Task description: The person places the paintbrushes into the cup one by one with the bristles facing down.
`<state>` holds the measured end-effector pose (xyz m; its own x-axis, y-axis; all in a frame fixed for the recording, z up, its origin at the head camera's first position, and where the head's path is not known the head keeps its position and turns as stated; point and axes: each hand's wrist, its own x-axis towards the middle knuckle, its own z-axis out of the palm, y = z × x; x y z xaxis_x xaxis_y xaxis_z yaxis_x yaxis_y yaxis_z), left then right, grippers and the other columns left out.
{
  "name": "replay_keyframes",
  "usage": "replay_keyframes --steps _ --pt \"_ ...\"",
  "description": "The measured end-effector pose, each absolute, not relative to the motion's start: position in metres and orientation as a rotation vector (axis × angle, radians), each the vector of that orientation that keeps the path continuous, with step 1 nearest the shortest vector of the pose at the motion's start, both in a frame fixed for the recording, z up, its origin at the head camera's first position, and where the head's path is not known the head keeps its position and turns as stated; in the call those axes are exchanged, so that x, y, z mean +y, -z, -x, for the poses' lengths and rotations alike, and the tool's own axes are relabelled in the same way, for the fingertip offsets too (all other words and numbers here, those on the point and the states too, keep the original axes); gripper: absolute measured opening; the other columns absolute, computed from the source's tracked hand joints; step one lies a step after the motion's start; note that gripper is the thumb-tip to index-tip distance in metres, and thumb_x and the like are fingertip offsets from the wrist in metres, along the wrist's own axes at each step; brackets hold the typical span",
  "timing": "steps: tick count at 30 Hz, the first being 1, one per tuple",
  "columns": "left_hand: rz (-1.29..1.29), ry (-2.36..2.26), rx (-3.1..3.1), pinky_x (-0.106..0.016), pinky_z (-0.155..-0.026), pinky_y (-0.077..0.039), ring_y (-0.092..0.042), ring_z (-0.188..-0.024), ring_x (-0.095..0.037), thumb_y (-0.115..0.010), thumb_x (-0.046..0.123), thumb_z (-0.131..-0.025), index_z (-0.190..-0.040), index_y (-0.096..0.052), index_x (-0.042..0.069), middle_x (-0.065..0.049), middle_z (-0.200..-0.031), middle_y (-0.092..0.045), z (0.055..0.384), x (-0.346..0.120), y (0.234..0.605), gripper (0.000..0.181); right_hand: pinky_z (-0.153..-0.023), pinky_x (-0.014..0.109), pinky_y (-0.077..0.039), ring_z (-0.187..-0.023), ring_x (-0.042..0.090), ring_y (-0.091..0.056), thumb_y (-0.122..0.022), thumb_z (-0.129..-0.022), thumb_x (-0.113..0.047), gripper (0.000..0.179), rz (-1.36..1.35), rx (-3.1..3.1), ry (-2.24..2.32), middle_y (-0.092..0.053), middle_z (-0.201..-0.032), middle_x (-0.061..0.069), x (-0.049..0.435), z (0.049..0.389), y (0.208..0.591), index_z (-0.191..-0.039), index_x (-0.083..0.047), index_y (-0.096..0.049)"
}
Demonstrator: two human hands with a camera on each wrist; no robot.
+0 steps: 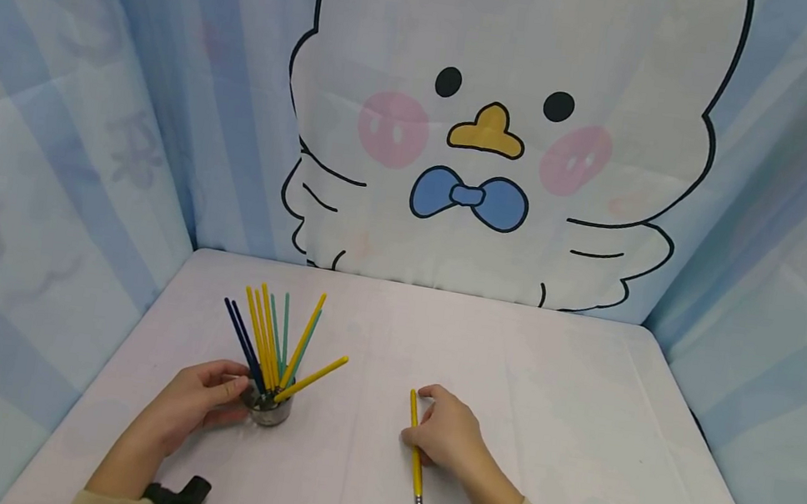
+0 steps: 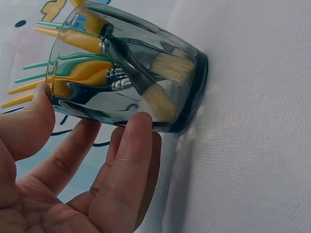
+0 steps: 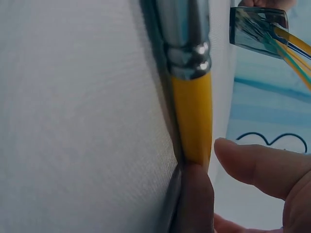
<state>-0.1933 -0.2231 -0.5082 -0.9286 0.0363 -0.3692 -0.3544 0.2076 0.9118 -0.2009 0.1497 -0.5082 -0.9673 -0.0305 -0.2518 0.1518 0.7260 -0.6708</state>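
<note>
A clear glass [image 1: 269, 413] stands at the left of the table, holding several paintbrushes [image 2: 163, 99] bristles down. My left hand [image 1: 208, 396] is at the glass's left side, its extended fingertips touching the wall and the thumb near the rim. The palm stays apart from the glass. To the right, a single yellow-handled paintbrush [image 1: 416, 468] points its bristles toward me. My right hand [image 1: 448, 432] holds its handle, the thumb over it and the fingers bent beside it. From the right wrist, the brush's silver ferrule [image 3: 187, 43] appears low over the cloth.
White cloth covers the table [image 1: 565, 415]. Behind it hangs a curtain [image 1: 477, 236] with a cartoon bird; striped blue curtains stand on both sides. Black curved pieces [image 1: 180, 498] show by both wrists. One yellow brush handle [image 1: 312, 379] leans far out of the glass toward the right.
</note>
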Motion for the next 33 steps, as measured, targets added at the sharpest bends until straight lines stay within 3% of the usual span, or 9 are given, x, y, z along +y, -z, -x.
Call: replay_keyframes --steps 12,21,33 --pt "0.303 -1.784 2.17 -0.042 -0.095 -0.069 -0.069 -0.116 -0.022 -0.063 0.017 -0.11 -0.146 -0.056 -0.007 -0.026 -0.14 -0.062 0.194 -0.224 0.51 0.044 -0.045 0.022 -0.053 -0.047 0.013 -0.06 -0.08 -0.079 0.003 0.058 -0.037 2.748 1.047 -0.062 -0.075 0.004 0.147 0.201 0.507 -0.135 -0.004 -0.065" --pt "0.297 -1.785 2.167 -0.042 -0.095 -0.069 -0.069 -0.117 -0.023 -0.064 0.019 -0.11 -0.147 -0.056 -0.006 -0.025 -0.141 -0.062 0.194 -0.225 0.512 0.046 -0.044 0.024 -0.054 -0.048 0.014 -0.057 -0.077 -0.079 0.005 0.061 -0.078 2.661 1.234 -0.061 -0.08 0.003 0.152 0.202 0.509 -0.138 -0.007 -0.065" --pt "0.297 -1.784 2.168 -0.043 -0.095 -0.068 -0.068 -0.12 -0.025 -0.063 0.018 -0.11 -0.147 -0.055 -0.007 -0.026 -0.142 -0.062 0.194 -0.224 0.51 0.045 -0.056 0.033 -0.065 -0.065 0.018 -0.062 -0.073 -0.086 0.008 0.067 -0.108 2.34 1.699 -0.059 -0.092 0.007 0.142 0.201 0.498 -0.148 -0.007 -0.054"
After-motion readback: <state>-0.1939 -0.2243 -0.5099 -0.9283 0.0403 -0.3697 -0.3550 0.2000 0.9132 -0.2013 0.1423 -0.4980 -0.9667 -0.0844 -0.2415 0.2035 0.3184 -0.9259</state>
